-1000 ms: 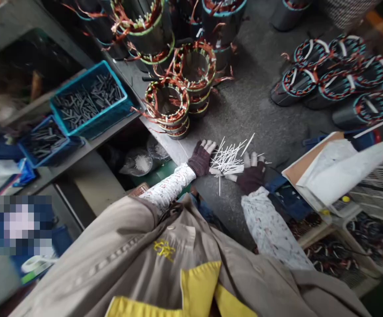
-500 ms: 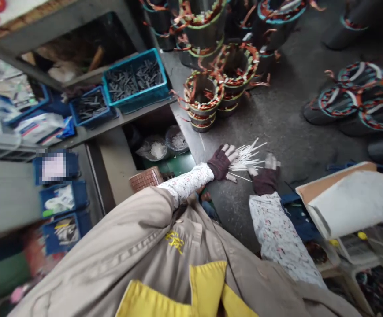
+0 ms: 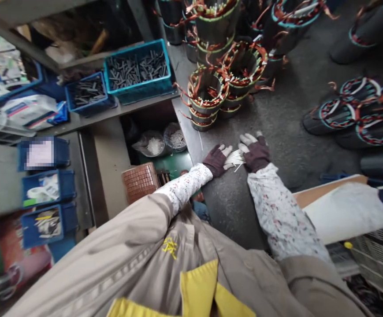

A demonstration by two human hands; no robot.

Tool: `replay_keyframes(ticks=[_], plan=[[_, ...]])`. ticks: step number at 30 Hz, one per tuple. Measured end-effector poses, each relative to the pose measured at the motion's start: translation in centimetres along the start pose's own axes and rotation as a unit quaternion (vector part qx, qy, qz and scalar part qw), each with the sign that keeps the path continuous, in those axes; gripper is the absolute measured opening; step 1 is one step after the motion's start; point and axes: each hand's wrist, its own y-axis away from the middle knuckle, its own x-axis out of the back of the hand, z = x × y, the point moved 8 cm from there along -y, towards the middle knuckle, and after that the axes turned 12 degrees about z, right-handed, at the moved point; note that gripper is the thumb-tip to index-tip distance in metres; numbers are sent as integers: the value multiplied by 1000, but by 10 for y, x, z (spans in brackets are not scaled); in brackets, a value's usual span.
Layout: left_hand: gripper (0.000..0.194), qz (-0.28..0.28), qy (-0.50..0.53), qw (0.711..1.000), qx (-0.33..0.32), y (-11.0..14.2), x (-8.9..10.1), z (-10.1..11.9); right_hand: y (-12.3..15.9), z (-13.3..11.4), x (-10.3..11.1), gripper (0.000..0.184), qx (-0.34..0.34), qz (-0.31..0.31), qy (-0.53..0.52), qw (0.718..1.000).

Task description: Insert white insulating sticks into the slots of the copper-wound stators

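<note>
Floor [image 3: 290, 114] by wound stators [image 3: 207, 94]: light, stiff white sticks [image 3: 236, 158] between left grip [image 3: 215, 160] and right grip [image 3: 256, 154], nearly together, clamping unclear; hold mid-bundle.

Nothing was actually readable. Closest thing was the yellow embroidered logo [image 3: 169, 247] on the chest of the beige work jacket [image 3: 112, 268] at 6 o'clock: looked like stylised CJK characters, but I couldn't make out what they said. At 9 o'clock, the label [image 3: 39, 154] on the blue plastic bin [image 3: 62, 154] was blurred out, so unreadable. At 10 o'clock, the white plastic packet [image 3: 29, 110] had coloured print, too small to read.
</note>
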Motion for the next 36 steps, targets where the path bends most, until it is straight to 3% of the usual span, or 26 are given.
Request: replay_keyframes(ticks=[3, 6, 8, 10, 13, 15, 16, 19, 21, 25, 29, 34, 36], plan=[[70, -11, 6, 1000, -2, -5, -2, -2, -18, 7, -8, 57, 32, -139, 47, 989], [62, -20, 32, 999, -16, -12, -3, -3, -4, 15, -2, 93, 11, -197, 92, 976], [64, -9, 57, 998, -40, -14, 4, -4, 18, 16, 3, 106, 14, -208, 114, 971], [68, 24, 61, 997, -43, -13, 18, -13, 39, 18, 7, 101, 5, -199, 135, 971], [74, 105, -4, 991, 85, -3, 47, -51, 55, 23, 8, 92, -20, -154, 133, 979], [78, 114, -43, 980, 156, 8, 56, -70, 58, 23, 4, 91, -22, -134, 120, 984], [80, 97, -43, 983, 151, 11, 55, -71, 58, 22, 1, 91, -17, -129, 113, 985], [79, 13, 18, 999, 30, 7, 38, -53, 57, 12, -9, 88, 6, -130, 93, 987], [79, -10, 74, 997, -12, -1, 31, -47, 58, 3, -13, 83, 22, -137, 80, 987], [90, -4, 156, 987, 36, -26, 26, -61, 61, -13, -22, 76, 41, -149, 56, 986], [102, -56, 119, 991, 31, -44, 17, -61, 60, -22, -31, 80, 39, -148, 34, 988], [97, -192, 82, 969, -130, -45, 3, -23, 61, -24, -26, 75, 25, -133, 12, 991], [104, -203, 88, 958, -182, -40, 8, -15, 67, -14, -15, 85, 4, -109, 21, 994]])
